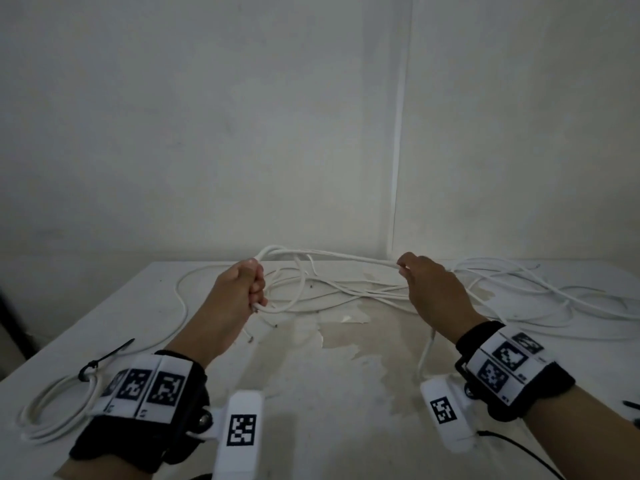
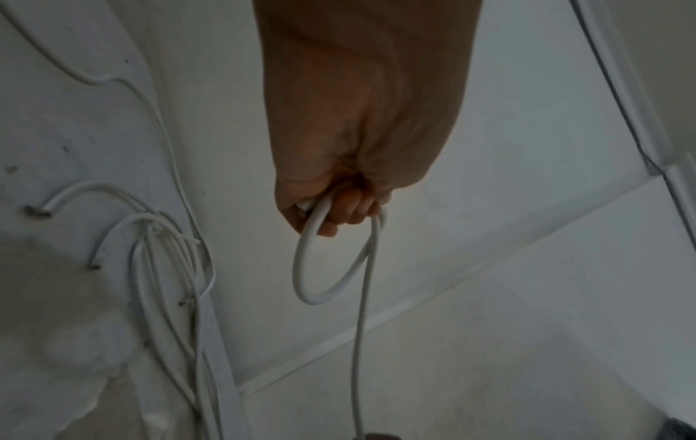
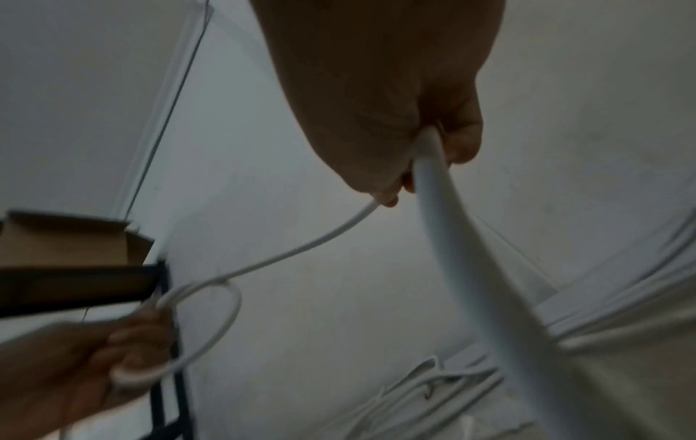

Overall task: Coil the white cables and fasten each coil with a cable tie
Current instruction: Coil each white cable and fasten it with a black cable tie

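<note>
A white cable (image 1: 329, 255) stretches in the air between both hands above the table. My left hand (image 1: 251, 284) is fisted round a small loop of that cable (image 2: 331, 262), also seen in the right wrist view as a loop (image 3: 211, 327). My right hand (image 1: 407, 268) pinches the cable (image 3: 429, 166) further along, and the rest trails down to the right. More loose white cables (image 1: 519, 292) lie tangled on the table behind the hands. A finished coil (image 1: 59, 407) with a black cable tie (image 1: 104, 358) lies at the front left.
The white table (image 1: 346, 393) has a worn, peeling patch in its middle and meets a white wall at the back. Bare cable ends (image 2: 37, 211) lie near the left hand. A black cord (image 1: 512, 448) runs by my right wrist. A dark shelf with a cardboard box (image 3: 75, 253) stands off the table's left side.
</note>
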The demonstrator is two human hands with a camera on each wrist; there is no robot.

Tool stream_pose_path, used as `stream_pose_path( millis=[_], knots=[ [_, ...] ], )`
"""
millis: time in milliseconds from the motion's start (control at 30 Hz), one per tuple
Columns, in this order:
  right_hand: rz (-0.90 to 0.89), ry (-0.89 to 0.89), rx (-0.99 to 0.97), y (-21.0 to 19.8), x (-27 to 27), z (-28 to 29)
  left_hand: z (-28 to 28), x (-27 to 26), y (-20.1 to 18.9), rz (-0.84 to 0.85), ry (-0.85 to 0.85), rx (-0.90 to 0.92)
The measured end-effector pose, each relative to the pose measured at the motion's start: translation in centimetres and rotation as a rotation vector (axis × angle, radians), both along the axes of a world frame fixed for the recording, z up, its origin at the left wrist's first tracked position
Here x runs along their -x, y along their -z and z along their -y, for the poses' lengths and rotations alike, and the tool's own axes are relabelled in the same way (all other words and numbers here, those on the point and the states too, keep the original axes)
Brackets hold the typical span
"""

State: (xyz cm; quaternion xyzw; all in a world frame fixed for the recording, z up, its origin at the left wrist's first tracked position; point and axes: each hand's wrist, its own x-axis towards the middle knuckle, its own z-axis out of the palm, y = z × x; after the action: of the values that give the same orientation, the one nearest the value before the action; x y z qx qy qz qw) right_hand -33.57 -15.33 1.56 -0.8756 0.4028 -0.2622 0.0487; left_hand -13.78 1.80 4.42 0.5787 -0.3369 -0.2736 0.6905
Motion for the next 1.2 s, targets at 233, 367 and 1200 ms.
stream_pose_path(
  millis=[233,367,1200],
  knots=[
    [-0.299,-0.135,0.451,1.9,-3.2,-3.1,0.3,0.5,0.3,0.029,0.033,-0.026],
    [-0.315,-0.313,0.598,2.4,-3.7,-5.4,0.9,0.6,0.4,0.066,0.020,-0.041],
    [0.311,-0.602,0.094,-2.1,-2.9,-4.5,1.1,5.1,0.9,-0.004,0.368,-0.252]
  ],
)
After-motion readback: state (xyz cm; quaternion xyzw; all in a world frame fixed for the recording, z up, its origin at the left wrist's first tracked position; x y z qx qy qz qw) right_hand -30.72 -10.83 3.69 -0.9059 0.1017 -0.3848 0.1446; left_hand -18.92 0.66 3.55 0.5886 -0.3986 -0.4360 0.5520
